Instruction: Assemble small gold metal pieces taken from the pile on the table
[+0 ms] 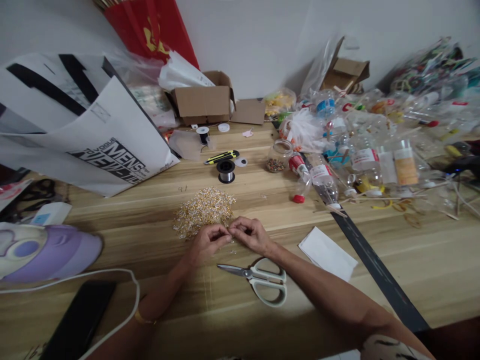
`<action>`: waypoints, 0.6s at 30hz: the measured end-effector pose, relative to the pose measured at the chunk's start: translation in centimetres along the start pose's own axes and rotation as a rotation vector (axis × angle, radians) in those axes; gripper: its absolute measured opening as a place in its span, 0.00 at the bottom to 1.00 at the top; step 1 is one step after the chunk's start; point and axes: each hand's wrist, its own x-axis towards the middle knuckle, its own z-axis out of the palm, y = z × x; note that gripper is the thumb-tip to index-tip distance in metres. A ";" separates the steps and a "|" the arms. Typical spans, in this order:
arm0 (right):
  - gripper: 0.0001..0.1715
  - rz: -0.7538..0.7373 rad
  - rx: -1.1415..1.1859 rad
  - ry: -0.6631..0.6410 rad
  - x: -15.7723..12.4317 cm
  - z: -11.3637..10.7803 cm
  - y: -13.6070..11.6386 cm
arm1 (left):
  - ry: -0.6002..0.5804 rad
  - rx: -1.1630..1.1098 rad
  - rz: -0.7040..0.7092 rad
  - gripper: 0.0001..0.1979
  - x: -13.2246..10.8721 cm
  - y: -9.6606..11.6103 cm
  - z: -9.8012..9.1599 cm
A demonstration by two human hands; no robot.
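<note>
My left hand (211,241) and my right hand (252,234) meet fingertip to fingertip at the front edge of a pile of small gold and clear beads (204,210). Both are pinched closed; whatever sits between the fingertips is too small to name. A few clear bits lie on the wood just below the fingers. Scissors (258,277) with pale handles rest near my right wrist, blades pointing left. Behind the beads stands a black spool of silvery wire (226,171), with a yellow and black utility knife (222,157) beyond it.
At left are a white shopping bag (108,145), a purple and cream object (56,252), a phone (80,320) and a white cable. A cardboard box (202,102) stands at the back. Plastic bottles (365,160) crowd the right; folded white paper (328,253) lies nearer.
</note>
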 end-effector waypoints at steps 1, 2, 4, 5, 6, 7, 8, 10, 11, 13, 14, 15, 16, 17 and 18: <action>0.14 -0.006 -0.020 0.015 0.0 0.0 0.0 | 0.000 -0.002 -0.007 0.08 0.0 0.1 0.0; 0.14 -0.011 -0.038 0.031 -0.1 0.0 -0.1 | 0.001 -0.001 -0.014 0.08 0.0 0.1 0.1; 0.14 -0.020 -0.061 0.056 -0.1 0.0 -0.1 | 0.005 -0.001 -0.030 0.09 0.0 0.2 0.1; 0.14 -0.026 -0.067 0.066 -0.1 -0.1 -0.2 | 0.008 -0.006 -0.037 0.10 0.0 0.2 0.2; 0.14 -0.032 -0.070 0.075 -0.2 -0.1 -0.2 | 0.011 -0.013 -0.041 0.10 0.1 0.2 0.2; 0.14 -0.037 -0.072 0.084 -0.2 -0.1 -0.2 | 0.016 -0.021 -0.047 0.10 0.1 0.2 0.2; 0.14 -0.041 -0.074 0.091 -0.2 -0.1 -0.2 | 0.022 -0.029 -0.055 0.11 0.2 0.2 0.3; 0.13 -0.048 -0.075 0.103 -0.2 -0.1 -0.3 | 0.041 -0.048 -0.074 0.11 0.3 0.3 0.5; 0.13 -0.051 -0.072 0.107 -0.2 -0.1 -0.3 | 0.055 -0.061 -0.083 0.11 0.3 0.4 0.6; 0.13 -0.053 -0.063 0.118 -0.2 -0.1 -0.2 | 0.081 -0.099 -0.093 0.11 0.4 0.6 0.8; 0.13 -0.051 -0.059 0.124 -0.2 -0.1 -0.2 | 0.089 -0.122 -0.095 0.11 0.5 0.7 0.9; 0.13 -0.047 -0.056 0.128 -0.2 -0.1 -0.1 | 0.095 -0.148 -0.095 0.10 0.5 0.6 1.0; 0.13 -0.041 -0.052 0.131 -0.2 -0.1 0.0 | 0.097 -0.175 -0.098 0.10 0.6 0.6 1.1; 0.13 -0.035 -0.049 0.131 -0.2 -0.1 0.0 | 0.094 -0.202 -0.102 0.11 0.7 0.4 1.1; 0.14 -0.029 -0.044 0.129 -0.1 -0.2 0.1 | 0.093 -0.224 -0.106 0.11 0.7 0.3 1.2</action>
